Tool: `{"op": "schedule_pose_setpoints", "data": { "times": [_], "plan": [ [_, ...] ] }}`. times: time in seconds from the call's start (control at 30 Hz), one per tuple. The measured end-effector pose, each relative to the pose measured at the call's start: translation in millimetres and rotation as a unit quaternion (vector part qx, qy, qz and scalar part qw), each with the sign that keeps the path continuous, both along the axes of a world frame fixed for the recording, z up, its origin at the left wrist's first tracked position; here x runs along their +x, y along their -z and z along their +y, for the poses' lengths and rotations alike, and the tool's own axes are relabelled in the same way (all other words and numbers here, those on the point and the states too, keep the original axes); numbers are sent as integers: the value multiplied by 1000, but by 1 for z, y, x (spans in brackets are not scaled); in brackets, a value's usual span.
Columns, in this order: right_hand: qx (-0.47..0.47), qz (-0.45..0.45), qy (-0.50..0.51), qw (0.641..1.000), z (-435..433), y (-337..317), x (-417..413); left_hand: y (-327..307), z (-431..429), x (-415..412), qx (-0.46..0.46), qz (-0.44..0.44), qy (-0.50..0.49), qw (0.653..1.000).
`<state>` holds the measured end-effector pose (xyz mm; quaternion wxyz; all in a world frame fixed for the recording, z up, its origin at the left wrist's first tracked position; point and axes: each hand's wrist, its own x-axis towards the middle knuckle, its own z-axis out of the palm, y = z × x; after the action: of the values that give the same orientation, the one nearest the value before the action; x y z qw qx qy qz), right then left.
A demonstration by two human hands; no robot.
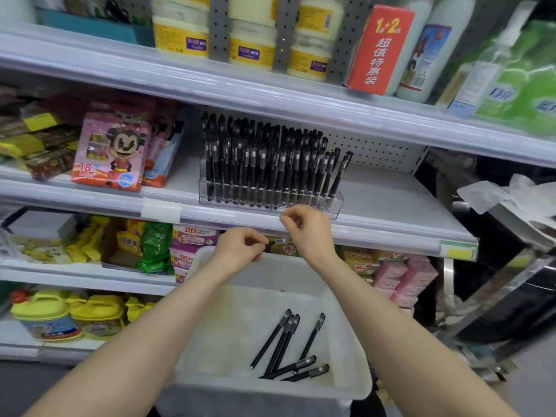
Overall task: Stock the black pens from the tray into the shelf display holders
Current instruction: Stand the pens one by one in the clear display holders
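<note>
Nearing the end: clear display holder [270, 200] packed with black pens, 6 loose in the white tray [346, 383]. Left hand [240, 248] and right hand [310, 233] pinching 1 pen [278, 242] below the shelf edge.

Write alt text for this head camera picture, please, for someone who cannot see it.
Two bare hands, left hand and right hand, hold one black pen between them below a clear holder packed with upright pens on a shop shelf. A white tray underneath holds six loose pens.

Two bare forearms, sleeveless, with ringless hands [240, 248]
</note>
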<state>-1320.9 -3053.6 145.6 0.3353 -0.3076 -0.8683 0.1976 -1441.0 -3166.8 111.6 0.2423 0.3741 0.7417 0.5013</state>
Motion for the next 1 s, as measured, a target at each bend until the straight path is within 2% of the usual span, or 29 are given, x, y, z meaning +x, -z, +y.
{"op": "schedule_pose_setpoints", "data": {
  "times": [0.2,0.3,0.5,0.6,0.7,0.8,1.0],
  "plan": [
    [-48,-44,6,998,-5,19,8,-1,-1,2,22,-12,-24,999],
    [-91,-16,6,996,-7,19,10,0,-1,4,56,-35,-26,997],
    [-215,36,-10,976,-10,1,5,-4,3,15,91,-24,-6,996],
    [-221,53,-3,974,-9,-8,6,5,2,20,86,-14,-5,996],
    [-170,62,14,983,-3,-20,10,29,-3,30,-22,60,16,998],
    [-141,98,34,985,3,-37,13,59,-10,42,-149,151,84,974],
    [-103,167,32,980,11,-67,13,88,-9,61,-245,288,173,909]
  ]
}}
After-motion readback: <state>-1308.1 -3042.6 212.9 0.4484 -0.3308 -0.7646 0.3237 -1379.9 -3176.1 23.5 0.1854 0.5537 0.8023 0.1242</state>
